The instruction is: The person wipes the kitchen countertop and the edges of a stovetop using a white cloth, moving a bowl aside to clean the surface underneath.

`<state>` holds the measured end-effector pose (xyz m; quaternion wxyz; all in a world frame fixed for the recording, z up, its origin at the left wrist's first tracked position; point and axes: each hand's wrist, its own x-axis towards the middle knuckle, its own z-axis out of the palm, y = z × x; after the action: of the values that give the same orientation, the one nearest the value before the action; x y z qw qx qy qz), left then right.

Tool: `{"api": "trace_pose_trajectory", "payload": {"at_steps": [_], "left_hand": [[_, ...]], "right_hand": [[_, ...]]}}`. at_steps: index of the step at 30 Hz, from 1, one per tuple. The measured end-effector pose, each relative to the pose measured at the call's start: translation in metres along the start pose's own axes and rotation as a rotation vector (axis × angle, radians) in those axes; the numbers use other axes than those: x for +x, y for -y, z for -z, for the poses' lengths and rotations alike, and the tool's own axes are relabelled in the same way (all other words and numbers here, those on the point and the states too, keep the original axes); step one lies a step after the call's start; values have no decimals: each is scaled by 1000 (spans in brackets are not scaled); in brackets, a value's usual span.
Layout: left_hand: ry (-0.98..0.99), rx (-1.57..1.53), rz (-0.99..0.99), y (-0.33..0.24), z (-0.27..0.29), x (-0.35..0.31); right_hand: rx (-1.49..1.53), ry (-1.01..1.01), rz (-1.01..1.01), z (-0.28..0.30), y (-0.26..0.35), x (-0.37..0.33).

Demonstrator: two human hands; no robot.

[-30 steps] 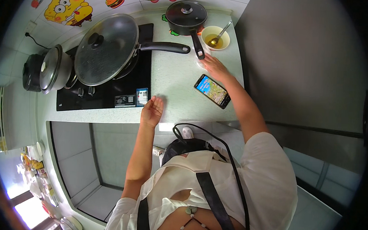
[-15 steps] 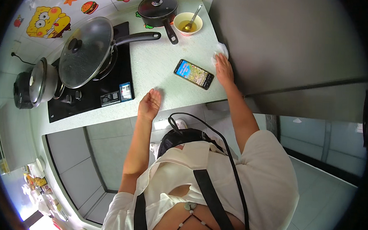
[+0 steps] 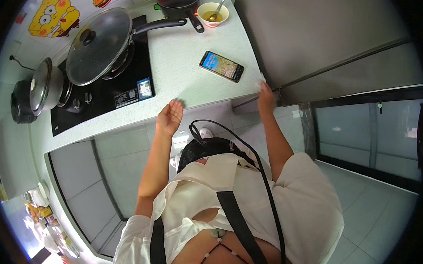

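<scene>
At the counter's right edge, near its front corner, my right hand (image 3: 266, 99) has its fingers closed together and slightly blurred. A little of a white tissue (image 3: 260, 82) shows at the fingertips; the rest is hidden. My left hand (image 3: 170, 117) hovers by the counter's front edge, palm up, fingers loosely extended, holding nothing. Between the two hands, farther back, a phone (image 3: 222, 66) with a lit screen lies on the pale countertop (image 3: 176, 64).
A cream bowl (image 3: 202, 9) with a spoon in yellowish liquid stands by a lidded black saucepan (image 3: 172, 5). Left, a large lidded frying pan (image 3: 97, 47) and a lidded pot (image 3: 46, 84) stand at the black cooktop (image 3: 70, 123). A grey cabinet-like surface (image 3: 314, 37) borders the counter's right.
My right hand has slid toward me along the counter's right edge with the tissue, down to the front corner. My left hand keeps nearly the same pose. The view has shifted slightly.
</scene>
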<state>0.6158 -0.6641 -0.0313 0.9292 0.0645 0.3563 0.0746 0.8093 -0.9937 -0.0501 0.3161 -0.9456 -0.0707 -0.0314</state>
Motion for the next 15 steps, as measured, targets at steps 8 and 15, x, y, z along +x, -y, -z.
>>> {"api": "trace_pose_trajectory", "payload": {"at_steps": [8, 15], "left_hand": [[-76, -63, -48, -43, 52, -41], [-110, -120, -82, -79, 81, -79]], "right_hand": [[96, -164, 180, -11, 46, -46], [-8, -160, 470, -82, 88, -90]]}}
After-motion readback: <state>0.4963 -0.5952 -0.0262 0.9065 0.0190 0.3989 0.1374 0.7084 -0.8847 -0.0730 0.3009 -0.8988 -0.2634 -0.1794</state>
